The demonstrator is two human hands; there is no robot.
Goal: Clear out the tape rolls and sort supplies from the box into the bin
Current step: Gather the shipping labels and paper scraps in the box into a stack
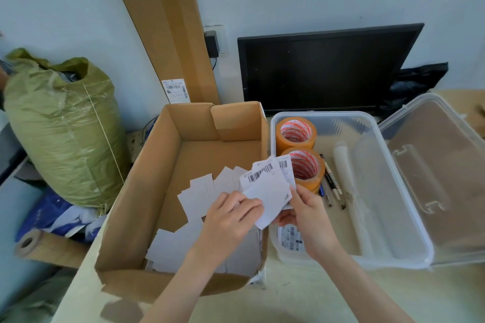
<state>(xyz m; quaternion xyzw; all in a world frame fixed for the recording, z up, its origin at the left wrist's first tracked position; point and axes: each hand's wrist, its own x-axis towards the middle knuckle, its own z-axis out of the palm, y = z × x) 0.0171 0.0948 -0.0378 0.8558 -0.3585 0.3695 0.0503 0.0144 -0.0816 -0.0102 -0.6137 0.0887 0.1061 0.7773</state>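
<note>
Pale tabletop [301, 301] carries the cardboard box [147, 191] at centre and clear bin [404, 217] at right. Both tape rolls [304, 165] already sit in the bin (upper left corner). Left hand [228, 220] and right hand [307, 215] pinch barcode labels [267, 186] over the box's right edge, probably squaring them for transfer.

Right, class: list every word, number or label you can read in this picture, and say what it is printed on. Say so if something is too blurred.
"771 0011 97", roughly, on the sticker on the clear bin, under the right hand.
Barcodes with tiny print on the paper slips both hands hold: unreadable.
Label on the tall cardboard: blurred.
Red print inside the tape rolls: unreadable.
</note>
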